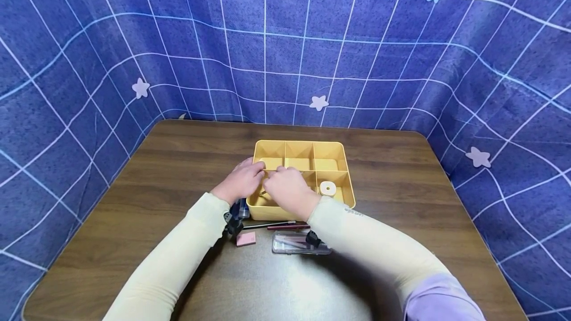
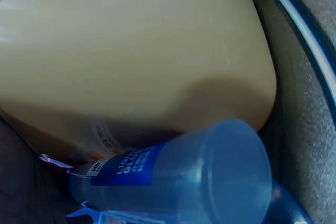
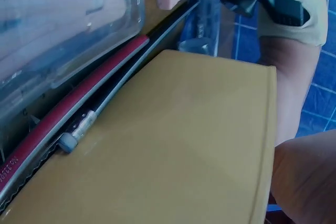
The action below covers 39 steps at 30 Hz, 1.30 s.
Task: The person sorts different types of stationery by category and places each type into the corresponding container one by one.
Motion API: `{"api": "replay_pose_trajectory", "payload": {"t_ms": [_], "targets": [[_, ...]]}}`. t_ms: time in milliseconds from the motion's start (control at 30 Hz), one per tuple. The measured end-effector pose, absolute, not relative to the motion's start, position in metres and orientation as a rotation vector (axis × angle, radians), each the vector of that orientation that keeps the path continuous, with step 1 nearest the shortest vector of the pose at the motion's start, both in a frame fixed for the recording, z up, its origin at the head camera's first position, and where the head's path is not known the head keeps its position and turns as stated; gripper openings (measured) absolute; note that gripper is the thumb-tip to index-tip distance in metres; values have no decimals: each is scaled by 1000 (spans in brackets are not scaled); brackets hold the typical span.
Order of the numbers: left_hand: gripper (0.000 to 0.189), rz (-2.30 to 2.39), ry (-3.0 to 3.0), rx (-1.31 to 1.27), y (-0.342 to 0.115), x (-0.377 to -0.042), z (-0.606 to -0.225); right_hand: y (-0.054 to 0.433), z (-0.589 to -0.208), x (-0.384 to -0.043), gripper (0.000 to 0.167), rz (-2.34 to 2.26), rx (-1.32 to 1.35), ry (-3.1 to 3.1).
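A yellow divided box point(image 1: 263, 213) stands near the middle of the table. My left hand point(image 1: 242, 181) is at its left wall, with fingers bent over the rim into a left compartment. Over the front-left part of the box, my right hand point(image 1: 292, 189) reaches down, its fingertips hidden behind the hand. A small thin dark item point(image 1: 263, 192) shows in the compartment between the hands; whether either hand holds it is unclear. In the front-right compartment sits a white rounded-square piece point(image 1: 327, 194) with a central hole. The left wrist view shows a clear cylinder point(image 2: 231, 171) with a blue label beside the box.
Along the box's front lie a black pencil-like stick point(image 1: 263, 225) and a dark red one point(image 1: 283, 227). Closer to me are a pink eraser point(image 1: 246, 239) and a clear plastic case point(image 1: 290, 247) with slender items inside. A blue gridded curtain point(image 1: 285, 48) surrounds the wooden table point(image 1: 192, 147).
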<state>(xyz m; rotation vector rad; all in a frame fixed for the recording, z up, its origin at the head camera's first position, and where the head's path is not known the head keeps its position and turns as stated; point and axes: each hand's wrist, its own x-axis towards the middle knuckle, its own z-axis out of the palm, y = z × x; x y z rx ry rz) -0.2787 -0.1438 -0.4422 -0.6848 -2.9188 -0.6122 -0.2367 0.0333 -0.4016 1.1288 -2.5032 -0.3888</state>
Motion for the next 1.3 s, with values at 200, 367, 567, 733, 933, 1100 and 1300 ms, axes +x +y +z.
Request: {"api": "replay_pose_trajectory", "payload": {"t_ms": [200,367,567,733,933,1100,1300], "targets": [[16,-614,-2925,-686,-142,-280,-443,32,-408,-242,9,-333,1087,-2533],[16,-607,-2905,-689,-142,-283,-444,30,-410,-244,14,-297,1063,-2568],[17,-625,-2894,-698,-142,-284,-445,27,-410,-245,16,-276,1032,-2581],[17,-639,-2906,-689,-142,-283,-442,25,-412,-249,16,-249,1035,-2588],[14,-634,-2917,-686,-142,-282,-441,25,-412,-253,16,-242,1048,-2593],[14,-637,-2930,-686,-143,-281,-442,29,-410,-250,16,-229,1083,-2584],[19,-610,-2955,-688,-144,-282,-443,49,-390,-247,14,-140,1135,-2447]]}}
